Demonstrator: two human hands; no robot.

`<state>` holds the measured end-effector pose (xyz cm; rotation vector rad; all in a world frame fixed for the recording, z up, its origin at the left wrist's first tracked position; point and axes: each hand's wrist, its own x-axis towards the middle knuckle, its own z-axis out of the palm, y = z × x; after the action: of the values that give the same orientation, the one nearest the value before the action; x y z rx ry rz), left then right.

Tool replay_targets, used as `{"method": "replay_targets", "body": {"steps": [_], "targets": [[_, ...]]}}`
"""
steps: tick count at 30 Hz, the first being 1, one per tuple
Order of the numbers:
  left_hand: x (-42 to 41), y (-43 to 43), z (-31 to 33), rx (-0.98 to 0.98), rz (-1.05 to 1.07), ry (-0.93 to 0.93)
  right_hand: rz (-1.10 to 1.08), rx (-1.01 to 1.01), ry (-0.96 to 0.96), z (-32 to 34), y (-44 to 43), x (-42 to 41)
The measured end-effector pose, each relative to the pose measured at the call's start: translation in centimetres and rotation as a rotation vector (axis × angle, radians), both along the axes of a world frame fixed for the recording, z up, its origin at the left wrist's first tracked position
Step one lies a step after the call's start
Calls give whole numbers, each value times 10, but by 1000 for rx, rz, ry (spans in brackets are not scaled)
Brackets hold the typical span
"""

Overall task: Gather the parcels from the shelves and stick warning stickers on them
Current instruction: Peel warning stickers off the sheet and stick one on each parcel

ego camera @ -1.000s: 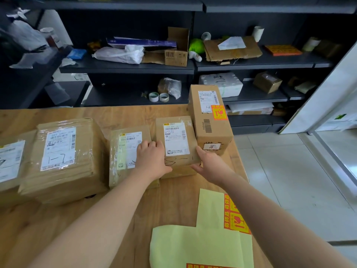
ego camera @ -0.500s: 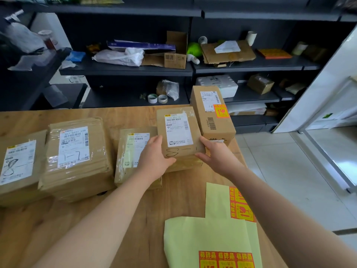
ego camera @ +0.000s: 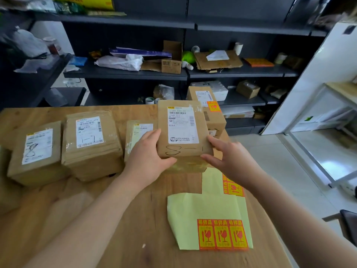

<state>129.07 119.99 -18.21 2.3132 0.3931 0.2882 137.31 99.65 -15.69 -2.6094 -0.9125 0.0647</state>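
Observation:
A small brown parcel with a white label and "8-1" handwritten on it is held tilted up above the wooden table. My left hand grips its left edge and my right hand holds its right edge and lower corner. Behind it stands a parcel bearing an orange warning sticker. To the left lie three more taped parcels: one partly behind my left hand, a thick one and a far-left one. Yellow sticker sheets with orange warning stickers lie near the table's front right.
Dark shelves behind the table hold boxes, bags, flattened cardboard and tape rolls. A white cabinet side stands at the right over a tiled floor. A dark chair edge shows at the far right.
Both hands have lifted the "8-1" parcel off the table, raised it and tilted its labelled face toward the camera. The camera moved closer to the table.

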Motion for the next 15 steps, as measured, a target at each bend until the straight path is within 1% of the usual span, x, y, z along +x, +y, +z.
{"method": "replay_targets", "body": {"steps": [4, 8, 12, 15], "targets": [[-51, -21, -2, 9, 37, 4, 63, 1, 32, -14, -21, -37], [-103, -39, -18, -18, 119, 63, 142, 10, 73, -35, -32, -71], [-154, -50, -34, 16, 192, 125, 217, 8, 118, -61, -32, -106], [-185, -48, -48, 6, 221, 164, 270, -3, 170, -80, -24, -132]]}}
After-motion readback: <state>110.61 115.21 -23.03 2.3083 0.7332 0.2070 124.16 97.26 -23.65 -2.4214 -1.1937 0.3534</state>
